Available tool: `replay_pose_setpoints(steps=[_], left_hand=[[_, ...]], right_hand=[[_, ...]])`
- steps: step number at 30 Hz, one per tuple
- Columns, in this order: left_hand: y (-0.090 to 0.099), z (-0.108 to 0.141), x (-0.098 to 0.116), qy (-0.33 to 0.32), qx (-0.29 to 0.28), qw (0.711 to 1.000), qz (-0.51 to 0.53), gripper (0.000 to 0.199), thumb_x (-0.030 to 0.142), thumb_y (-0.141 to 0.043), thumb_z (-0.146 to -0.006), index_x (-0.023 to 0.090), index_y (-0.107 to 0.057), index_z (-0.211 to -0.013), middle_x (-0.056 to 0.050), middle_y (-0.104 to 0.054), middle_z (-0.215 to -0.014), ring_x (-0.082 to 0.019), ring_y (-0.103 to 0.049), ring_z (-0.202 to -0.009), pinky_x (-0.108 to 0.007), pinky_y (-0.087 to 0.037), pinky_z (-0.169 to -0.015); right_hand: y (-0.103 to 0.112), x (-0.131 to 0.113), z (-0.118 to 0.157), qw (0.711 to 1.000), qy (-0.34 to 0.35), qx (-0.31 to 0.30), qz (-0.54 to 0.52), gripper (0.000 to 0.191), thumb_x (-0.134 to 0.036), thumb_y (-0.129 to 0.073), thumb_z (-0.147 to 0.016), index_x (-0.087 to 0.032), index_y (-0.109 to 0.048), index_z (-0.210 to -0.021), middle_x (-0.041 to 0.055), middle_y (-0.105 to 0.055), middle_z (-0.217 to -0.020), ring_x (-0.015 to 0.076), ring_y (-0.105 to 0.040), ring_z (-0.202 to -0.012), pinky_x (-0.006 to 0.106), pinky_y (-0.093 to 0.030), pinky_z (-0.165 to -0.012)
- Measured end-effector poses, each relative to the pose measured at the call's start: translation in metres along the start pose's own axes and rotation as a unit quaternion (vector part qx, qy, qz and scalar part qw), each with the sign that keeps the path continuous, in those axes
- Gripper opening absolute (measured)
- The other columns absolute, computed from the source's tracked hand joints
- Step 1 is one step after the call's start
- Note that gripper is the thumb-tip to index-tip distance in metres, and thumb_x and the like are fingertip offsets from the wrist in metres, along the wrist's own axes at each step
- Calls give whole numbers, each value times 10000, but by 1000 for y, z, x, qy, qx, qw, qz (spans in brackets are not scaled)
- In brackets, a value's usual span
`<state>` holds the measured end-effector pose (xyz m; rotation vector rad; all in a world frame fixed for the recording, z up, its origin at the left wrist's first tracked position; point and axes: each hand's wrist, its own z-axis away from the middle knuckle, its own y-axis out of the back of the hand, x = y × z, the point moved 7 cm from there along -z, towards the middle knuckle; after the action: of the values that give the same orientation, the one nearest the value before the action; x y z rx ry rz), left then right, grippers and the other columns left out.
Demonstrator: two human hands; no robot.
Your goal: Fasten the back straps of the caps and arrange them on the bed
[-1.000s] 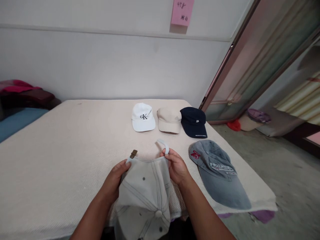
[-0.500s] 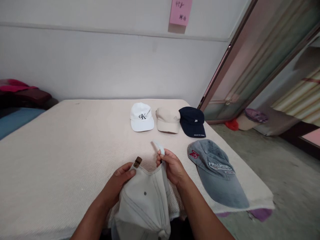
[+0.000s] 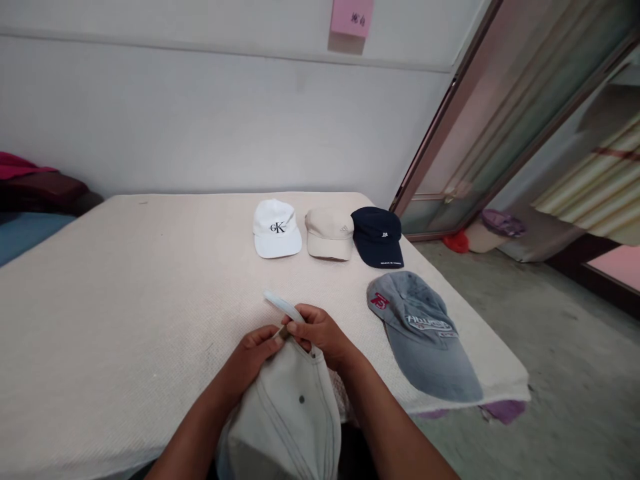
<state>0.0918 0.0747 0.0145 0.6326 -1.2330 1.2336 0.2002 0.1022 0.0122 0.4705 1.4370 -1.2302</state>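
Note:
A pale grey baseball cap [image 3: 287, 407] is held up at the near edge of the bed-like surface, its back opening facing away from me. My left hand [image 3: 256, 353] pinches the cap's edge beside a small brown buckle [image 3: 284, 332]. Closed on the cap's light strap [image 3: 283, 305] is my right hand [image 3: 320, 333], its fingers meeting the left ones at the buckle. The strap's free end points up and left. Whether the strap passes through the buckle is hidden by my fingers.
Behind my hands lie a white cap [image 3: 277, 230], a beige cap [image 3: 329, 233] and a navy cap [image 3: 378, 237] in a row. A washed grey-blue cap [image 3: 425, 333] lies to the right, near the edge of the cream cover [image 3: 125, 320]. A waste bin [image 3: 487, 233] stands on the floor.
My right hand has moved left with the strap, from apart to touching the buckle and my left hand. The view has shifted slightly.

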Motion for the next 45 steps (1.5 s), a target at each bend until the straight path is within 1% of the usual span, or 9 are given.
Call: replay_pose_setpoints(steps=[7, 11, 15, 17, 21, 26, 33, 39, 45], left_hand=[[8, 3, -7, 36, 31, 998, 33, 141, 282, -652, -730, 172, -696, -807, 5, -628, -619, -113, -491, -526, -210, -360, -526], [14, 8, -11, 56, 36, 995, 73, 176, 312, -697, -703, 184, -700, -824, 9, -641, -647, -104, -512, -548, -195, -384, -535], [16, 10, -12, 62, 36, 993, 89, 168, 307, -699, -710, 185, -697, -825, 6, -657, -691, -99, -539, -578, -181, -402, -550], [14, 9, -12, 62, 34, 994, 86, 165, 309, -694, -715, 182, -693, -821, 5, -657, -687, -96, -539, -571, -178, -403, -547], [11, 7, -12, 62, 24, 995, 80, 154, 299, -698, -706, 172, -688, -793, -8, -668, -685, -102, -545, -573, -184, -407, -554], [16, 8, -14, 66, 51, 993, 87, 162, 319, -673, -731, 182, -683, -816, -9, -673, -696, -116, -564, -607, -198, -421, -579], [13, 9, -13, 78, 45, 993, 73, 150, 313, -676, -742, 177, -689, -804, 7, -661, -643, -81, -535, -533, -165, -387, -515], [17, 7, -15, 67, 48, 993, 89, 171, 292, -718, -700, 182, -696, -829, 15, -652, -641, -73, -524, -522, -157, -379, -507], [13, 10, -9, 64, 43, 994, 77, 156, 297, -715, -686, 165, -690, -765, 23, -609, -578, -65, -476, -481, -154, -344, -472]], right_hand=[[4, -8, 5, 999, 27, -21, -26, 236, -374, -575, -810, -147, -593, -873, -61, -466, -504, 42, -326, -384, 195, -230, -406], [22, -16, 8, 996, 52, 21, -73, 196, -274, -593, -778, -144, -591, -924, -30, -522, -612, 39, -366, -416, 197, -245, -422], [29, -25, 14, 992, 77, 33, -94, 253, -371, -479, -866, -157, -581, -954, -51, -477, -579, 18, -233, -352, 191, -172, -377], [20, -25, 16, 996, 56, -14, -73, 318, -420, -419, -895, -154, -583, -957, -58, -454, -534, 22, -201, -336, 190, -149, -362], [6, -16, 19, 996, -15, -90, -16, 265, -370, -515, -854, -129, -603, -921, -53, -465, -516, 21, -232, -339, 182, -138, -359], [17, -12, 18, 998, -7, -54, -9, 106, -215, -595, -730, -110, -606, -733, 4, -563, -593, 48, -425, -427, 190, -270, -421], [16, -7, 14, 999, -25, -18, 17, 45, -165, -571, -666, -139, -564, -702, -54, -481, -482, 30, -316, -381, 176, -170, -379], [16, -1, 11, 994, -53, -26, 94, 78, -167, -538, -647, -141, -576, -709, -56, -470, -466, 40, -331, -379, 175, -192, -366], [20, 1, 10, 993, -54, -11, 102, 67, -169, -532, -647, -143, -566, -698, -60, -459, -452, 41, -328, -377, 176, -200, -369]])
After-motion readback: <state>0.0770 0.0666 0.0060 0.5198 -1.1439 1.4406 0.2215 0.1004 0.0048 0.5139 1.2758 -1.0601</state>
